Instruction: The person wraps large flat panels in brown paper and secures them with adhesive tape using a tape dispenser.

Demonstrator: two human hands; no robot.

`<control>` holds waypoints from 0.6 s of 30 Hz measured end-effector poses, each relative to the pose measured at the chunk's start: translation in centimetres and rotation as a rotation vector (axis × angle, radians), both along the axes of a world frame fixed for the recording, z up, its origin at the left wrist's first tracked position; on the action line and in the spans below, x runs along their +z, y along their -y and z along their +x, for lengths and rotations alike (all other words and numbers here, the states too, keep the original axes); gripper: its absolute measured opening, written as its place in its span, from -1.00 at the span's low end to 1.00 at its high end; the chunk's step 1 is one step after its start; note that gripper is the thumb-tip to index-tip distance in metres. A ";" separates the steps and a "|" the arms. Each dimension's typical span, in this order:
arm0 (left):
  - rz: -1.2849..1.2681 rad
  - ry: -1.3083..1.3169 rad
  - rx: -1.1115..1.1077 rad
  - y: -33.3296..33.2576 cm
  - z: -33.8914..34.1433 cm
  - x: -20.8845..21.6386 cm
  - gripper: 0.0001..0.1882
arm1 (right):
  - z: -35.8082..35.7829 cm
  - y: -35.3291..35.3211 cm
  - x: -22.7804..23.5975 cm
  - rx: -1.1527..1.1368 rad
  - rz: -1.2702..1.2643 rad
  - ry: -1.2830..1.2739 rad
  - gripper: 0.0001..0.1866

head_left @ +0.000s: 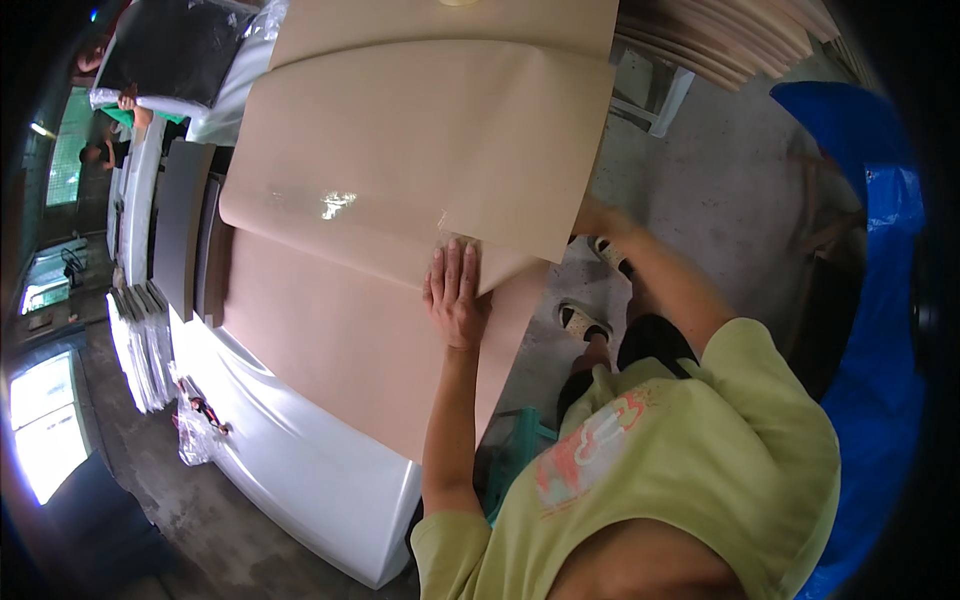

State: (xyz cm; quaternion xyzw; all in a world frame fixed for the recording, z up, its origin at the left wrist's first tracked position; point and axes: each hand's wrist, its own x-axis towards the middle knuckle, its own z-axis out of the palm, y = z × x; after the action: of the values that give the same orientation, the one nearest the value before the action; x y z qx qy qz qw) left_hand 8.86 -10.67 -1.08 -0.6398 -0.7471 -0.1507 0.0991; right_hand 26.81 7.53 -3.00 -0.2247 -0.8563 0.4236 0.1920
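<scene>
Fingers [454, 264] extended, my left hand [460, 300] rests on a beige sheet [420, 130]; right hand's [594, 216] grip, beside the table's [300, 480] right edge, I can't tell.

The left arm [450, 430] is extending forward, its wrist [463, 345] running nearly in line with the forearm. The left hand [457, 290] is lying with its back facing up, and its fingers [453, 258] are pointing ahead, close together, not curling into a fist. The right arm [690, 285] is slanting forward and leftward, while the right hand [592, 215] (its fingers being out of sight) is showing only in part.
</scene>
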 end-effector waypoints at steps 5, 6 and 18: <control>0.007 0.052 0.054 -0.7 0.9 0.2 -0.46 | 8.1 -10.7 4.0 -0.463 0.132 -0.069 -0.80; -0.020 0.094 0.031 -1.1 1.2 0.8 -0.48 | 9.4 -13.6 2.9 -0.656 0.182 -0.262 -0.82; 0.229 0.534 0.425 0.5 3.3 -0.4 -0.53 | 1.3 -32.0 4.2 0.423 0.278 0.155 -0.11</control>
State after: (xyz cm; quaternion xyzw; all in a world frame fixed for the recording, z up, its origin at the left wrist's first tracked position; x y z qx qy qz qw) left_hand 12.15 -11.18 -1.52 -0.3927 -0.8413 -0.3714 0.0005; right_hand 28.14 39.51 1.19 -0.0440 -0.9463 0.3142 0.0620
